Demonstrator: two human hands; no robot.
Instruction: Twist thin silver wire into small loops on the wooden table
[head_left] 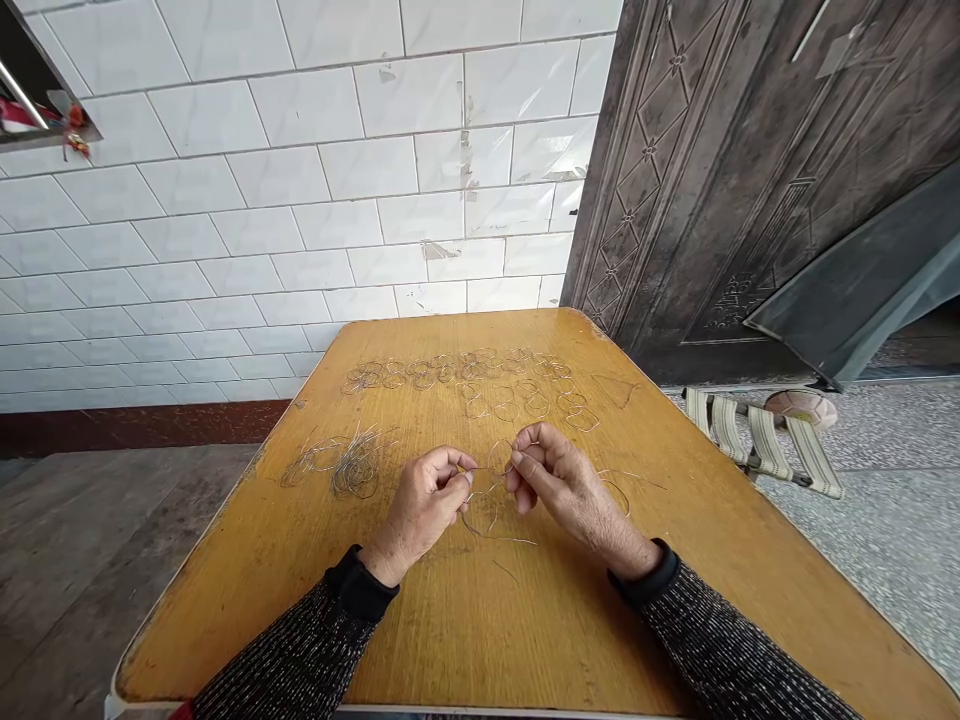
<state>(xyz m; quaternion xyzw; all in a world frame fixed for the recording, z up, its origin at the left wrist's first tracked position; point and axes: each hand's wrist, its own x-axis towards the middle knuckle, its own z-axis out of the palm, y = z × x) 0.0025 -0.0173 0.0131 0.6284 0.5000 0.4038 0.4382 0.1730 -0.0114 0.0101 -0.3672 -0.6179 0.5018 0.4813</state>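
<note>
Both hands hover over the middle of a wooden table. Thumb and fingers of my left hand (431, 505) pinch one part of a thin wire (486, 469). My right hand (559, 485) pinches the same wire a short way to the right, where it curves into a small loop. Loose wire ends hang or lie below the fingers; which of them belong to the held piece I cannot tell. Left of my left hand lies a tangled bundle of wire (356, 465). Beyond the hands, several wire rings (506, 402) lie in rows.
The wooden table (480, 630) stands against a white tiled wall (300, 150). More wire pieces (619, 490) lie right of my right hand, and a short wire scrap (505, 571) lies nearer me. To the right are a dark carved door (720, 200) and a striped folding stool (769, 440).
</note>
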